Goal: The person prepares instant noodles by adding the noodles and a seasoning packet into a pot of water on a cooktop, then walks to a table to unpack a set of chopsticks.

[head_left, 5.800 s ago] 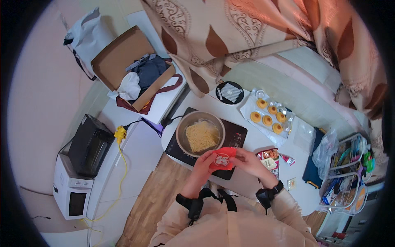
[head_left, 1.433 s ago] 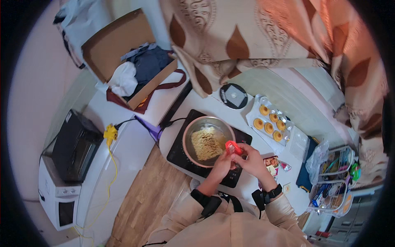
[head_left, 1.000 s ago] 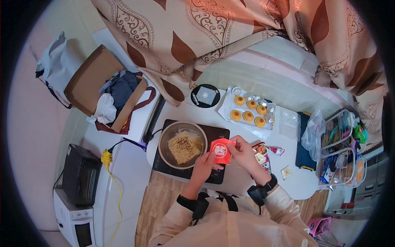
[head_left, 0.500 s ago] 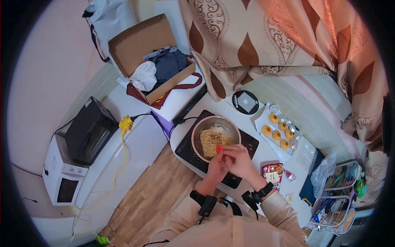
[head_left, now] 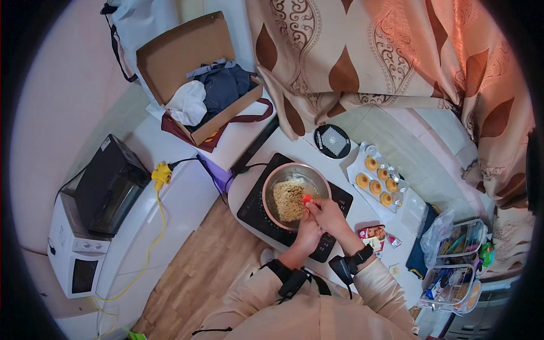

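Note:
A round metal pot (head_left: 321, 179) stands on a black induction cooktop (head_left: 250, 212). Inside it a pale block of instant noodles (head_left: 288, 199) sits in liquid. My right hand (head_left: 331, 217) reaches over the pot's near right rim, thumb and fingers pinching a small red sachet (head_left: 307, 199). Close against it, my left hand (head_left: 307, 233) is closed too, its fingertips at the lower end of the sachet. Part of the left fingers is hidden by the right hand. Whether the sachet is torn open cannot be made out.
Right of the cooktop lie a torn red food packet (head_left: 373, 232) and a tray of small tarts (head_left: 375, 187). A round black trivet (head_left: 332, 141) lies behind. Wire baskets (head_left: 453, 286) stand at right. A yellow cord (head_left: 163, 212) hangs at left near a microwave (head_left: 85, 266).
Both hands and the red sachet have moved slightly farther over the pot and to the right, away from the noodle block. The whole view has shifted a little.

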A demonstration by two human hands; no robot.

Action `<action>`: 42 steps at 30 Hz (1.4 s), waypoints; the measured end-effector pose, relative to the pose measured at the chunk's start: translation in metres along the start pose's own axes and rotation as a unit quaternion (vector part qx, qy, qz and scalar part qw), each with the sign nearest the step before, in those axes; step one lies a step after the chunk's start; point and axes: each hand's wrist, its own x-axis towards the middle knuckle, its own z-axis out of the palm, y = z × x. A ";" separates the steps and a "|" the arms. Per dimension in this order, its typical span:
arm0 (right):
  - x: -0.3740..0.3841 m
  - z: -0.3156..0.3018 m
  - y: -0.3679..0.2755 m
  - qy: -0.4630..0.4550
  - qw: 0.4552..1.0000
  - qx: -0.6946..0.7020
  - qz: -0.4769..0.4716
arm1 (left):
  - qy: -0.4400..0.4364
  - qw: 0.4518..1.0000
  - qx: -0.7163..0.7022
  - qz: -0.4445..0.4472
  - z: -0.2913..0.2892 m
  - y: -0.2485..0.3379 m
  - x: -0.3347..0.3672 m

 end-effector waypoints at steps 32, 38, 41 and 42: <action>0.002 -0.005 -0.004 -0.014 0.992 -0.110 0.066 | 0.004 0.996 0.061 -0.059 0.020 0.007 -0.015; -0.042 -0.024 0.011 0.143 0.973 -0.183 0.003 | -0.041 0.975 0.215 -0.042 0.013 -0.009 -0.010; -0.059 -0.031 0.025 0.168 0.981 -0.099 0.017 | -0.032 0.869 0.494 0.020 0.008 -0.017 -0.008; -0.066 -0.036 0.028 0.166 0.983 -0.074 0.003 | -0.017 0.829 0.556 0.058 0.011 -0.019 -0.011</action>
